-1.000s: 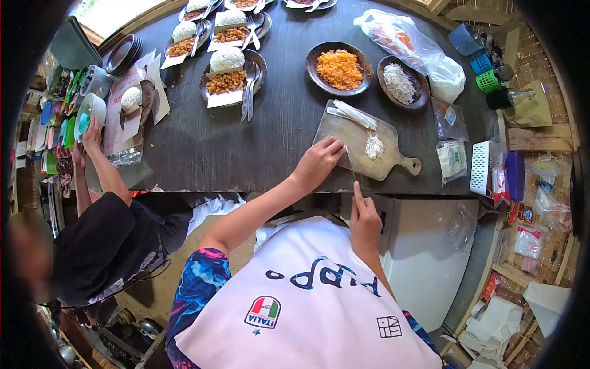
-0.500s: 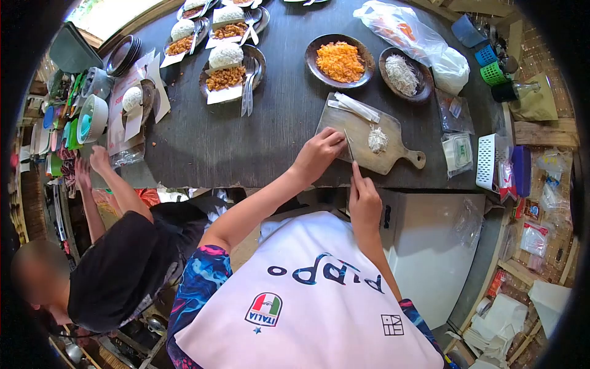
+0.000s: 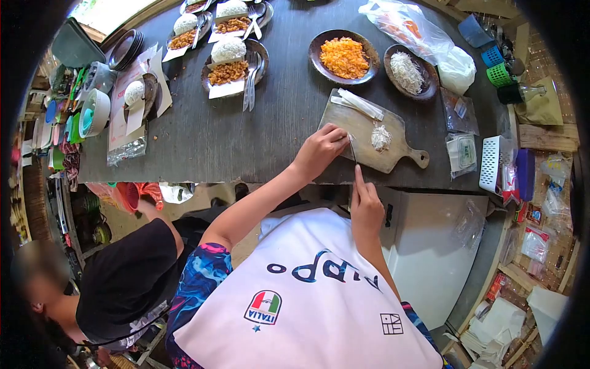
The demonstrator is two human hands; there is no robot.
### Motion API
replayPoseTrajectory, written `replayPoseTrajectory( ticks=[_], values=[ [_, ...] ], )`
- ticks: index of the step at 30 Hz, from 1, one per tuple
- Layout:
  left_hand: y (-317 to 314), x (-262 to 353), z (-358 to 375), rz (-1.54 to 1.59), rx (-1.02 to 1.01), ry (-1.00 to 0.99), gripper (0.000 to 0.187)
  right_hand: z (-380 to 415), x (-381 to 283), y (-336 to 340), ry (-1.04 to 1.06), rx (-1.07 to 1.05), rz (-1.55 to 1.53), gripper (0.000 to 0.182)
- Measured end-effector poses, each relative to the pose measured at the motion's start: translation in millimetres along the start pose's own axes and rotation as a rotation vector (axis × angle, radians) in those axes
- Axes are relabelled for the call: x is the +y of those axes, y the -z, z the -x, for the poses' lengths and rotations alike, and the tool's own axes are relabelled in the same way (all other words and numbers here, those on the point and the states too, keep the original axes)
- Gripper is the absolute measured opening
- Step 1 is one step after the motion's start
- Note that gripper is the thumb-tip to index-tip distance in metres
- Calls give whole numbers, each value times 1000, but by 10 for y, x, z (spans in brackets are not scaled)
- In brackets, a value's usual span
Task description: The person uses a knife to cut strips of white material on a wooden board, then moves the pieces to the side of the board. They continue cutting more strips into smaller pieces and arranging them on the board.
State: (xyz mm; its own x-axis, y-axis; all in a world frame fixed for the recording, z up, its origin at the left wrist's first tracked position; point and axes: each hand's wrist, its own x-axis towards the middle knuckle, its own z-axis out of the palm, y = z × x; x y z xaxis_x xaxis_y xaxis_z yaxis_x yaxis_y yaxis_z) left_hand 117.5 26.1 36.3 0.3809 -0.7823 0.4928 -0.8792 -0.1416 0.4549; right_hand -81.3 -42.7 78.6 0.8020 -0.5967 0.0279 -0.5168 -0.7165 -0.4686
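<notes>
As I view it from overhead, the dark table (image 3: 264, 144) fills the upper view; a white cabinet (image 3: 430, 246) sits below its near edge, a woven wall (image 3: 556, 184) at right. Left hand (image 3: 321, 150): fingers bunched together at the board's left edge; I cannot tell what they pinch. Right hand (image 3: 367, 209): closed on the knife (image 3: 353, 150), index extended, blade at the edge of the board (image 3: 393, 123). White shreds (image 3: 381, 138) lie mid-board. Versus 0.5 s ago: co-worker's arm (image 3: 163, 224) is now lower, near a red container (image 3: 127, 195).
</notes>
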Motion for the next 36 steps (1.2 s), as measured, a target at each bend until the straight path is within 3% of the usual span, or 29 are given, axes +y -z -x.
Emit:
replayPoseTrajectory(
  ticks=[36],
  values=[
    [-58,72,90,31,42,136,15,-84,137,150,110,18,-119,46]
  ],
)
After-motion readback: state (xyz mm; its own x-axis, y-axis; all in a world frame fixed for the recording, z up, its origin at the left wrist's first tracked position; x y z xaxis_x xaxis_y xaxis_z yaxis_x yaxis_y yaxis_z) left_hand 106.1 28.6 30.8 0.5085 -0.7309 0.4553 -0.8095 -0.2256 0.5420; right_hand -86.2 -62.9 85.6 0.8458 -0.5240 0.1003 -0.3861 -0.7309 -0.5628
